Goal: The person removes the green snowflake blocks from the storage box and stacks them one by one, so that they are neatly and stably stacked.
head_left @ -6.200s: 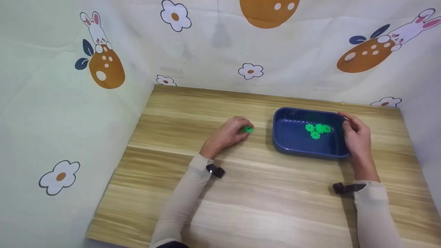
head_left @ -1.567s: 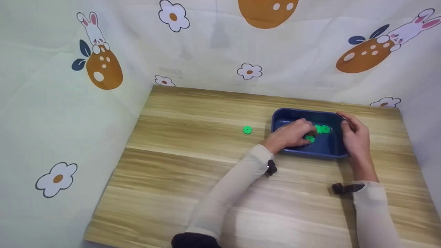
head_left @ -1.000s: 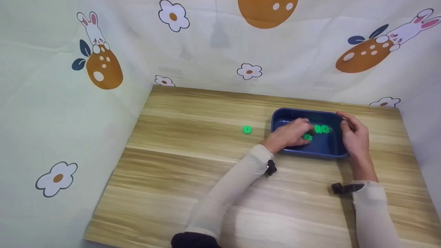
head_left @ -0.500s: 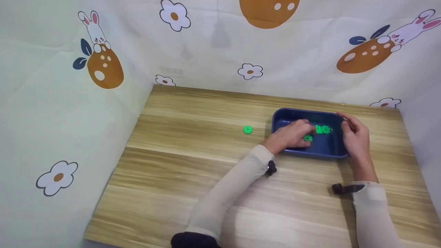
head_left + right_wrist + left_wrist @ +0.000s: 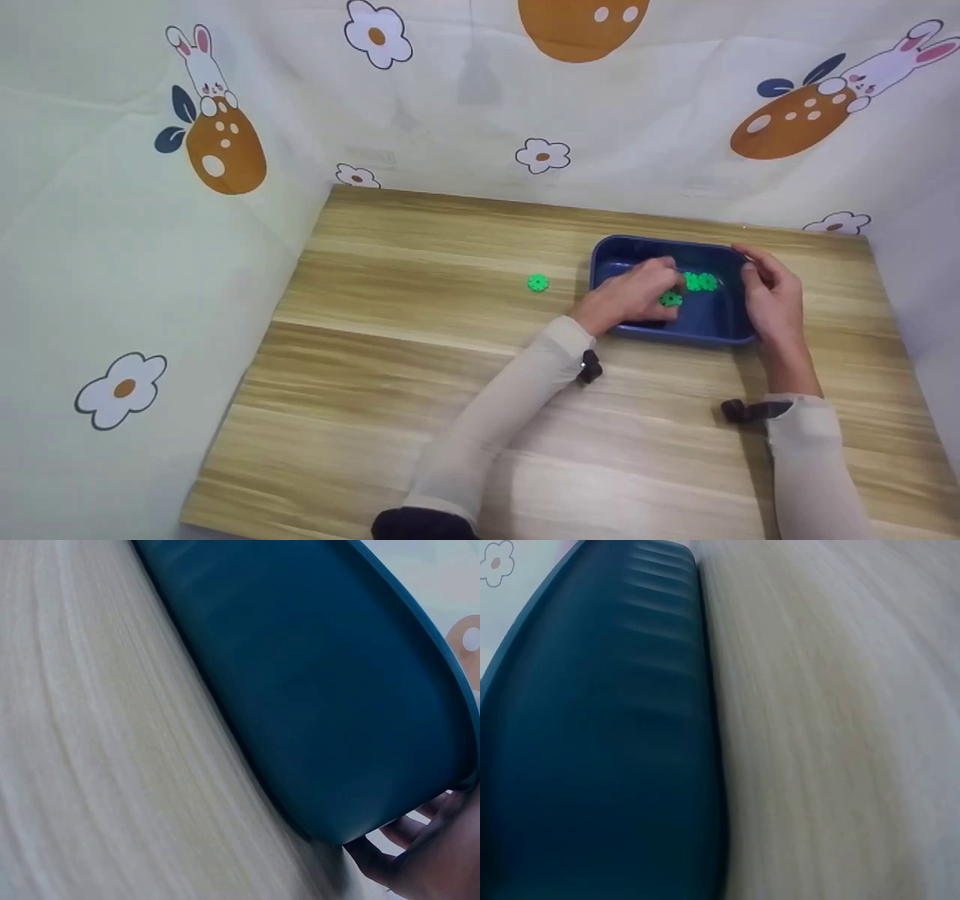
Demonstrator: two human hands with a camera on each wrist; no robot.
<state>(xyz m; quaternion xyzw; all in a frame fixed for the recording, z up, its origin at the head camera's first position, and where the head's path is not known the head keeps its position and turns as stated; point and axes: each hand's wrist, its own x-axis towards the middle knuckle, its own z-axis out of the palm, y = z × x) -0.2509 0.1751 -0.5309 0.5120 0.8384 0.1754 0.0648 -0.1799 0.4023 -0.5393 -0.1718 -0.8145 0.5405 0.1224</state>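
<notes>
Here, left hand (image 5: 637, 289) pinches disc (image 5: 672, 299) inside roomy tray (image 5: 711, 319); right hand (image 5: 778, 307) grips edge (image 5: 742, 343).

Blue tray (image 5: 712, 315): Open-topped and round-cornered, it is sitting upright while I am gripping its right end.
Pinched disc (image 5: 671, 299): Bright green with a notched edge, it is showing inside the tray, where I am pinching it; whether it is touching the bottom I cannot tell.
Disc pair (image 5: 706, 283): Two green matches are lying in the tray, beyond it to the right, touching or overlapping.
Lone disc (image 5: 538, 285): Green and notched, it is lying flat outside the tray, apart from its left end.
</notes>
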